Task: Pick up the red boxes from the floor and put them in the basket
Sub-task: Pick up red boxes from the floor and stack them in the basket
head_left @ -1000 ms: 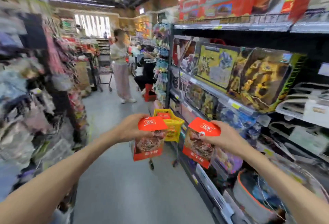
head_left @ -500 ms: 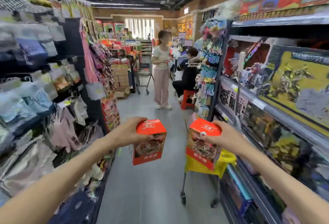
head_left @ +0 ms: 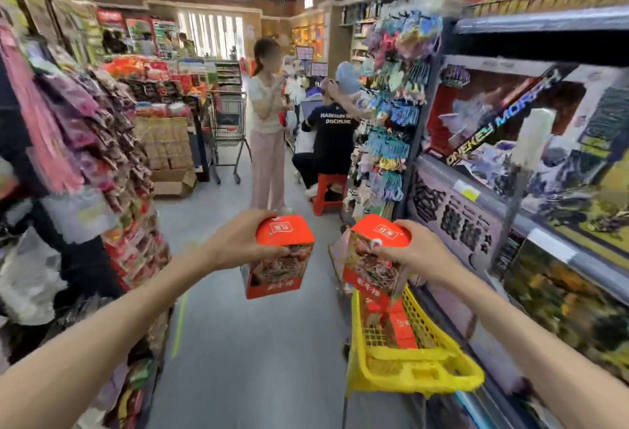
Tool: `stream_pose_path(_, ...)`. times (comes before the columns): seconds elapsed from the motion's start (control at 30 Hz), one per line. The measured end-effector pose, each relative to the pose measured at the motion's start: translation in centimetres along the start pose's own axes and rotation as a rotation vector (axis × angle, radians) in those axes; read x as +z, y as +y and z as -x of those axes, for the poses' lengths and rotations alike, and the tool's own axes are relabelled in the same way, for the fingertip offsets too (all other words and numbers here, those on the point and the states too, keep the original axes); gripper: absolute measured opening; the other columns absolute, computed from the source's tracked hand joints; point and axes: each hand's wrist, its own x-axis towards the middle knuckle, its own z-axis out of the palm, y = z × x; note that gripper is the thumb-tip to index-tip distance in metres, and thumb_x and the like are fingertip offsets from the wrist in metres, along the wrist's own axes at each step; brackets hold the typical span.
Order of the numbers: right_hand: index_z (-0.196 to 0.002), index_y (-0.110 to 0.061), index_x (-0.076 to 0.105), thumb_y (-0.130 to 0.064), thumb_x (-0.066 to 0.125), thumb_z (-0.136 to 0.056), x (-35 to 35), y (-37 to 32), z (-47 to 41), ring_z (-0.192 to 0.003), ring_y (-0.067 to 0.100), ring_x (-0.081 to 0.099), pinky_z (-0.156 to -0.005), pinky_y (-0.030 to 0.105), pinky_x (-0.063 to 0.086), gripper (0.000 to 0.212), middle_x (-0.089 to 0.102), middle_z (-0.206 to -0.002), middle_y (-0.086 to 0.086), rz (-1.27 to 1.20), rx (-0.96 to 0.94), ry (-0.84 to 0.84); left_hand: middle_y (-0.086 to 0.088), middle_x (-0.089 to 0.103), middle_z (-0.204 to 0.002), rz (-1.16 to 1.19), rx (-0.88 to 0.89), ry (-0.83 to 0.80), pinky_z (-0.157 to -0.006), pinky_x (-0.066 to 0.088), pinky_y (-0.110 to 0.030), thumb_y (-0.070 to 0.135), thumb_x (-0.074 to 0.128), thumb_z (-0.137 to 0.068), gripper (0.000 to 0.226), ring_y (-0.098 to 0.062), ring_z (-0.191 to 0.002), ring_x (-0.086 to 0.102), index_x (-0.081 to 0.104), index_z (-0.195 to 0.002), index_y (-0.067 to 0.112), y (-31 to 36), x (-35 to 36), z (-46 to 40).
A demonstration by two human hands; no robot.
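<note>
Both bare arms reach forward down a shop aisle, each hand with a red box. Left hand point(head_left: 238, 244) has its grip wrapped over the top edge of the left red box point(head_left: 279, 258), fingers curled onto the lid, box held in the air over the grey floor point(head_left: 255, 360). Right hand point(head_left: 412, 251) has its grip clamped on the top of the right red box point(head_left: 374, 258), held just above the far end of the yellow basket point(head_left: 408, 367). Both boxes show a small white logo with characters on the red lid and a food photo on the side with yellow characters on a red band below; too blurred to read. Yellow basket is a mesh plastic trolley type standing at the right side of the aisle by the shelves; inside it at least one more red box point(head_left: 401, 326), lying against the mesh wall. On the right, toy shelves point(head_left: 510, 210) with big boxes, one printed with what reads roughly "MONKEY"; the rest is smeared. Farther on, a rack of hanging accessories point(head_left: 391, 105). Beyond, a person in pale clothes point(head_left: 269, 129) stands mid-aisle; beside them a seated person on a red stool point(head_left: 328, 190), dark shirt lettered "MAINTAIN DISCIPLINE". A metal shopping cart point(head_left: 228, 122) sits behind to the left.
</note>
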Motion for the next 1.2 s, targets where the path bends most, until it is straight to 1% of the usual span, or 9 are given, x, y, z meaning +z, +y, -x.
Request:
stream_pose_path(0.27,-0.116,-0.033,0.049,-0.095,0.061,-0.034,0.1,2.7,-12.9,-0.095,0.011,0.060,-0.085,0.039,0.054,0.104,0.060,-0.110,-0.008,-0.050,0.236,0.095,0.000,0.054,-0.130,-0.034,0.244,-0.199,-0.098,0.040,-0.030,0.072,0.071,-0.068,0.096,-0.018,-0.119,0.050,0.045,-0.142,0.018,-6.4,2.6,-21.9)
stream_pose_path(0.4,-0.124,-0.023,0.053,-0.071,0.076,-0.061,-0.2,6.1,-17.2,-0.093,0.011,0.060,-0.083,0.035,0.052,0.083,0.061,-0.113,-0.003,-0.017,0.340,0.147,0.004,0.052,-0.130,-0.032,0.374,-0.258,-0.095,0.037,-0.027,0.077,0.069,-0.065,0.100,-0.017,-0.118,0.049,0.043,-0.143,0.021,-6.5,6.9,-31.4)
stream_pose_path(0.5,-0.132,-0.019,0.051,-0.063,0.077,-0.065,0.2,9.6,-20.4,-0.096,0.011,0.058,-0.077,0.028,0.046,0.085,0.058,-0.116,-0.003,0.033,0.411,0.209,0.005,0.051,-0.130,0.010,0.450,-0.329,-0.098,0.042,-0.031,0.079,0.065,-0.064,0.098,-0.014,-0.116,0.049,0.042,-0.142,0.025,-6.5,11.3,-38.1)
stream_pose_path(0.63,-0.118,-0.012,0.058,-0.047,0.081,-0.072,1.2,14.3,-24.2,-0.086,0.014,0.060,-0.080,0.036,0.050,0.062,0.060,-0.101,0.000,0.014,0.509,0.255,0.005,0.052,-0.123,0.008,0.541,-0.420,-0.095,0.044,-0.038,0.081,0.064,-0.063,0.093,-0.016,-0.113,0.050,0.042,-0.137,0.030,-6.1,17.8,-45.4)
stream_pose_path(0.73,-0.125,-0.015,0.054,-0.058,0.078,-0.069,2.7,17.5,-25.6,-0.092,0.015,0.055,-0.081,0.034,0.047,0.075,0.059,-0.115,0.004,0.006,0.638,0.290,0.003,0.055,-0.129,-0.072,0.672,-0.453,-0.100,0.042,-0.041,0.083,0.058,-0.061,0.097,-0.019,-0.118,0.050,0.042,-0.140,0.029,-5.6,22.4,-49.7)
stream_pose_path(0.87,-0.127,-0.026,0.054,-0.094,0.057,-0.046,4.6,21.6,-25.6,-0.099,0.018,0.058,-0.085,0.036,0.049,0.106,0.054,-0.105,-0.006,-0.011,0.783,0.368,-0.001,0.053,-0.129,-0.100,0.865,-0.583,-0.100,0.039,-0.039,0.069,0.068,-0.070,0.089,-0.023,-0.119,0.049,0.039,-0.142,0.025,-3.9,28.3,-53.5)
stream_pose_path(1.03,-0.131,-0.026,0.052,-0.054,0.080,-0.069,7.0,25.1,-24.4,-0.107,0.015,0.054,-0.088,0.026,0.042,0.074,0.053,-0.111,-0.012,-0.041,0.930,0.484,-0.001,0.047,-0.130,-0.156,1.034,-0.802,-0.100,0.042,-0.043,0.071,0.062,-0.064,0.094,-0.023,-0.122,0.045,0.040,-0.139,0.019,-2.1,37.9,-56.7)
stream_pose_path(1.1,-0.132,-0.034,0.048,-0.064,0.078,-0.066,8.8,26.6,-24.0,-0.107,0.009,0.053,-0.091,0.027,0.045,0.078,0.050,-0.114,-0.020,-0.096,1.005,0.537,-0.002,0.045,-0.128,-0.147,1.097,-0.875,-0.102,0.041,-0.039,0.070,0.063,-0.063,0.097,-0.023,-0.121,0.044,0.039,-0.140,0.017,-1.4,41.4,-56.7)
stream_pose_path(1.2,-0.123,-0.035,0.051,-0.073,0.072,-0.060,12.9,28.9,-23.1,-0.101,0.011,0.056,-0.087,0.035,0.050,0.076,0.056,-0.108,-0.013,-0.148,1.180,0.618,-0.001,0.044,-0.125,-0.139,1.158,-0.973,-0.099,0.041,-0.036,0.078,0.052,-0.058,0.101,-0.021,-0.118,0.044,0.041,-0.138,0.019,-1.1,46.5,-56.1)
